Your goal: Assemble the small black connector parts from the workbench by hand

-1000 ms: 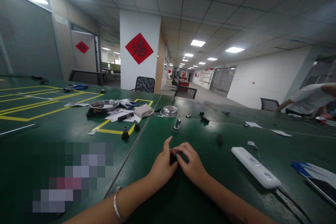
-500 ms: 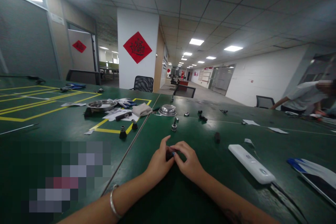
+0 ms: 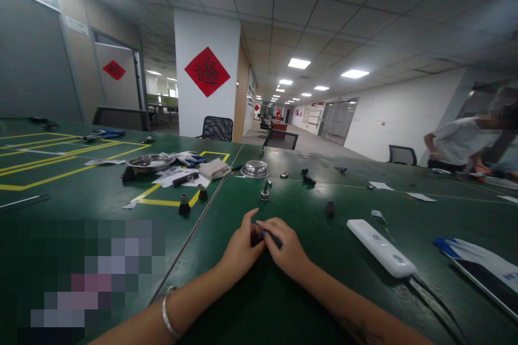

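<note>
Near the table's front middle, my left hand (image 3: 242,248) and my right hand (image 3: 286,248) meet at the fingertips. The left fingers are curled, with the index finger raised; a silver bangle circles that wrist. Thumb and fingers of the right hand come together in a pinch against the left. Anything between them is hidden by the fingers. Just beyond the fingertips stands a small metal fitting (image 3: 264,194). Behind it lies a shiny round metal dish (image 3: 254,169). A short black cylinder (image 3: 331,209) is off to the right of my hands.
On the green table are a steel bowl (image 3: 150,163), a beige cloth (image 3: 214,168), black-based metal fittings (image 3: 184,205), and a white power bank-like device (image 3: 380,248) with a cable. A phone-like slab (image 3: 485,275) lies right. Another person (image 3: 459,143) leans over the far right.
The view has turned slightly right, so the table things sit further left. My hands keep nearly the same pose. The other person's arm has drawn in toward their body.
</note>
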